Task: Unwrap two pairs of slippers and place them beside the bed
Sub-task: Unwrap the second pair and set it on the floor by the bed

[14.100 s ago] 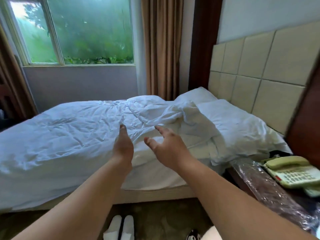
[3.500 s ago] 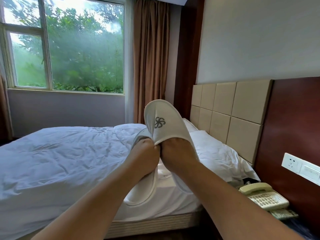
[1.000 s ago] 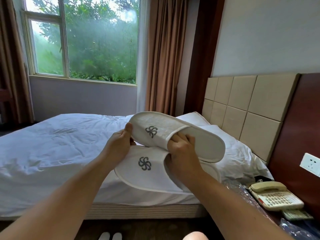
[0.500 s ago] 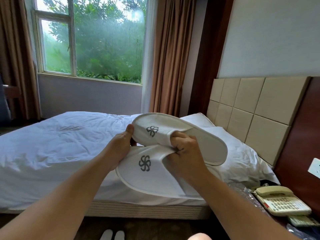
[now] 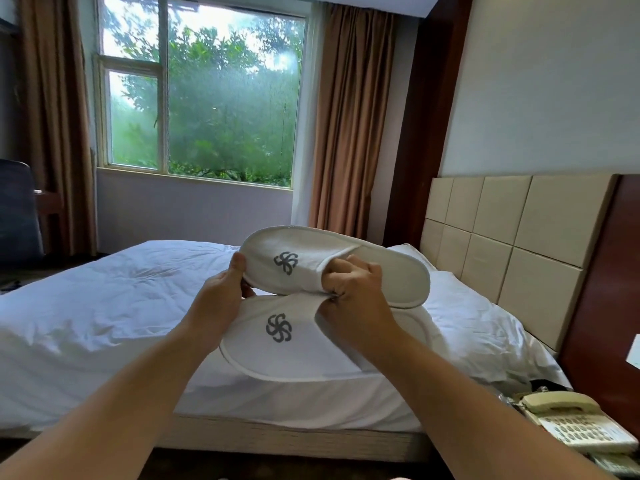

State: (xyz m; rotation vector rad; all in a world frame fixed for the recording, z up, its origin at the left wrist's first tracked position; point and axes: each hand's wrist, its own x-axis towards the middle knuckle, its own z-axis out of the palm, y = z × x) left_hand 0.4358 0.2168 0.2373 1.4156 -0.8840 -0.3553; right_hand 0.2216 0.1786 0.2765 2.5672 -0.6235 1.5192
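Both hands are busy in the air over the near edge of the bed [image 5: 104, 306], toward its headboard end. My left hand [image 5: 221, 299] pinches the toe rim of the upper slipper [image 5: 301, 249], thumb on top, fingers hidden underneath. My right hand [image 5: 353, 296] is curled into that slipper's opening, gripping the edge of its fabric top. The lower slipper [image 5: 277, 355] lies just beneath, touching the upper one, its heel end hidden behind my right wrist; which hand carries it I cannot tell. Toes point left and the grey pinwheel logos face me. A cream telephone [image 5: 571, 424] sits at lower right, beside the bed.
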